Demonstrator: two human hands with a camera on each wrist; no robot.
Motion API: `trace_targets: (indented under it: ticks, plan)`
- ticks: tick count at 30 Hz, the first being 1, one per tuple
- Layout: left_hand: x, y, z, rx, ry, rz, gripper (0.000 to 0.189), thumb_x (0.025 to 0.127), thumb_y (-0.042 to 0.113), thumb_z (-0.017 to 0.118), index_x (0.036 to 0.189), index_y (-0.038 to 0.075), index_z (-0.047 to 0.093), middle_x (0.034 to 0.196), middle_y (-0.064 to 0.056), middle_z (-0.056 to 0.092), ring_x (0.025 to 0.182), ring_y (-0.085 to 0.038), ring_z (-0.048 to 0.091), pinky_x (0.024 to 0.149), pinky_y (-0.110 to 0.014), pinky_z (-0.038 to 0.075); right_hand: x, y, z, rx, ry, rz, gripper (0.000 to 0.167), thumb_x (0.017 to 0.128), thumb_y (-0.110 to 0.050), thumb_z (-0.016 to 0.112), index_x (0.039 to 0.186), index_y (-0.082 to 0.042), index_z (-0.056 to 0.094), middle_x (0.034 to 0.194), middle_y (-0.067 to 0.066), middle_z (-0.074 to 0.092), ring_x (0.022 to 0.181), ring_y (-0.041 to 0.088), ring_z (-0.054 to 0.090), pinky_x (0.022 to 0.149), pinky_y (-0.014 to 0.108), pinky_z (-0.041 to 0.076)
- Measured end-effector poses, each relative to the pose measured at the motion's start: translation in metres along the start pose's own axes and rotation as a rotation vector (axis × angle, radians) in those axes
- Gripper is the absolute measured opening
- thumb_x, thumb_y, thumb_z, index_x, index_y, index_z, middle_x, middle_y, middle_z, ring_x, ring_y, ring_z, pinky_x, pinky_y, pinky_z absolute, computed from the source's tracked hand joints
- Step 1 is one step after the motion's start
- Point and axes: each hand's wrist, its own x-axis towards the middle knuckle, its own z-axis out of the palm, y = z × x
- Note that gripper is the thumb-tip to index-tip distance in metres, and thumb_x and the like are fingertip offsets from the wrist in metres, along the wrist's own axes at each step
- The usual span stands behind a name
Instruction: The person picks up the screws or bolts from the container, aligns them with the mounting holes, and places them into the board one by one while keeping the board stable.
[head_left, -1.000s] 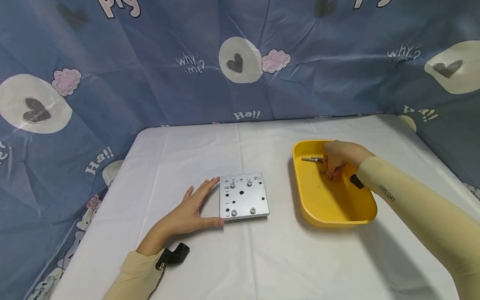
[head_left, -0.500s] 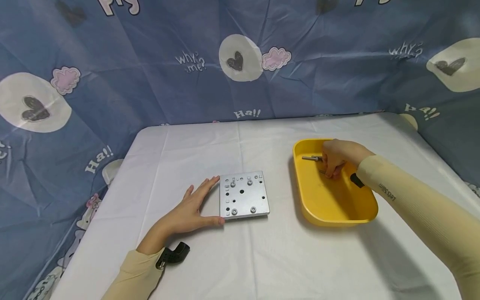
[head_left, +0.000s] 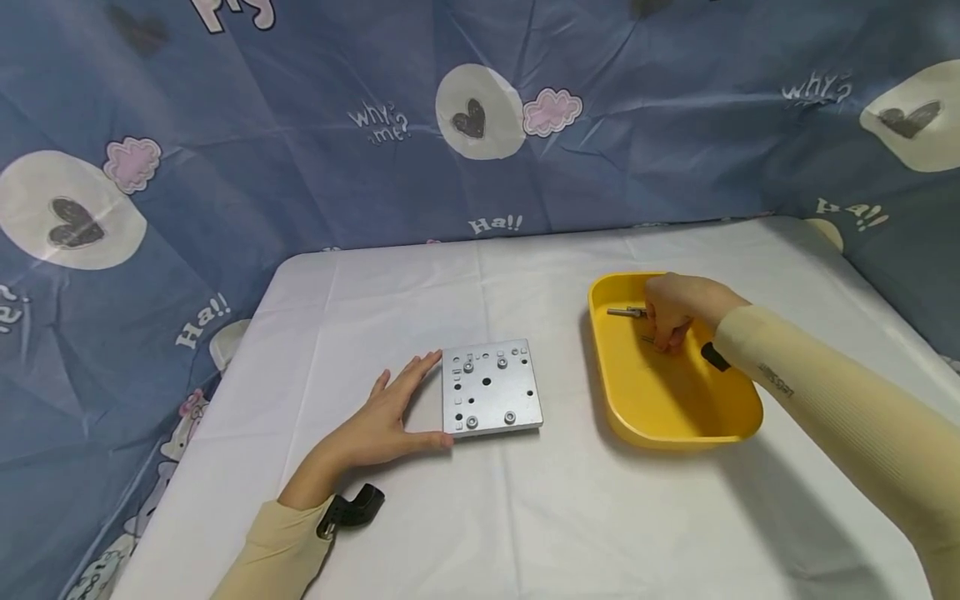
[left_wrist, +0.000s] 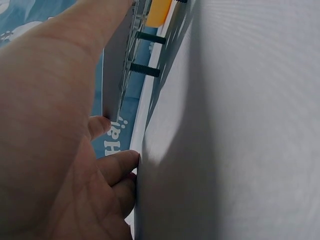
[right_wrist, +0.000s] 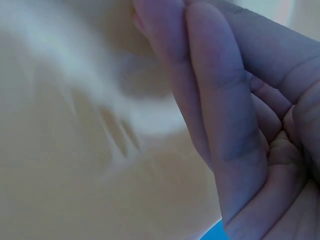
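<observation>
I have the left hand [head_left: 375, 423] spread against the left edge of the metal plate [head_left: 497, 396] on the white cloth [head_left: 581, 525], and the right hand [head_left: 678, 308], fingers bunched, I cannot tell whether around anything, inside the yellow bin [head_left: 675, 412] beside a metal rod [head_left: 622, 312].

I log a screw-studded silver plate [head_left: 498, 400], left hand [head_left: 378, 425] touching its left edge, right hand [head_left: 677, 304] inside yellow bin [head_left: 660, 400] beside metal part [head_left: 624, 312].
</observation>
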Motion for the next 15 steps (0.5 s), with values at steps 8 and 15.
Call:
trace_targets:
  ticks: [8,15]
  plan:
    - [0.0011,0.0,0.0013,0.009,0.001,0.002,0.121,0.081,0.053,0.092,0.174,0.026,0.019,0.179,-0.011,0.027,0.168,-0.042,0.017,0.133,-0.07,-0.002,0.0001,0.0015,0.0007,0.008,0.003,-0.024,0.018,0.086,-0.006,0.089,0.087,0.0,0.072,0.079,0.009,0.08,0.067,0.011,0.078,0.077,0.032,0.067]
    - [0.0006,-0.0004,0.0012,0.006,0.001,0.0,0.122,0.08,0.055,0.092,0.174,0.027,0.019,0.179,-0.011,0.026,0.168,-0.041,0.017,0.133,-0.07,-0.002,0.0009,0.0009,0.0006,0.002,-0.012,-0.042,0.016,0.087,-0.006,0.088,0.085,-0.001,0.073,0.08,0.01,0.08,0.068,0.011,0.078,0.076,0.032,0.067]
